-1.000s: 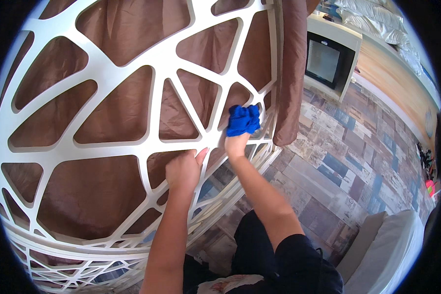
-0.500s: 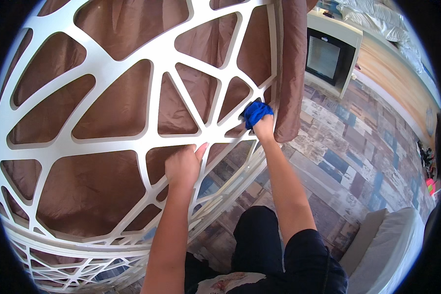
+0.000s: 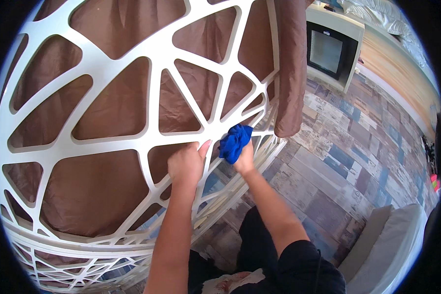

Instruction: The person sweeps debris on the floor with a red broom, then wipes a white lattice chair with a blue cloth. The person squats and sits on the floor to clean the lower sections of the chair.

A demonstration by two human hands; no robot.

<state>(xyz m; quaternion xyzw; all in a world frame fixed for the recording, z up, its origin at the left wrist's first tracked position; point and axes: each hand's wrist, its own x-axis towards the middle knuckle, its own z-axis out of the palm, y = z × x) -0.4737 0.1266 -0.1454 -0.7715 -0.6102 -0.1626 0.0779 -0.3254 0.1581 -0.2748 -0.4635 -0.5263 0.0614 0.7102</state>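
Observation:
A large white lattice screen (image 3: pixel 110 144) with rounded openings fills the left and middle of the head view. My left hand (image 3: pixel 185 164) is closed round one of its bars, thumb pointing up, with its fingertips hidden behind the bar. My right hand (image 3: pixel 246 159) grips a bunched blue cloth (image 3: pixel 236 142) and holds it against the lattice, just right of my left hand. Most of the right fingers are hidden by the cloth. Brown curtain fabric (image 3: pixel 112 108) hangs behind the openings.
A brown curtain edge (image 3: pixel 290 73) hangs along the screen's right side. Beyond it stand a cabinet with a small black glass-fronted fridge (image 3: pixel 325 51) and a bed with white bedding (image 3: pixel 372 17). Patchwork plank flooring (image 3: pixel 328 147) lies to the right, with a pale covered seat (image 3: pixel 387 245) at lower right.
My right hand has moved the blue cloth down and left along the lattice, away from the curtain edge and closer to my left hand. The left hand keeps its hold.

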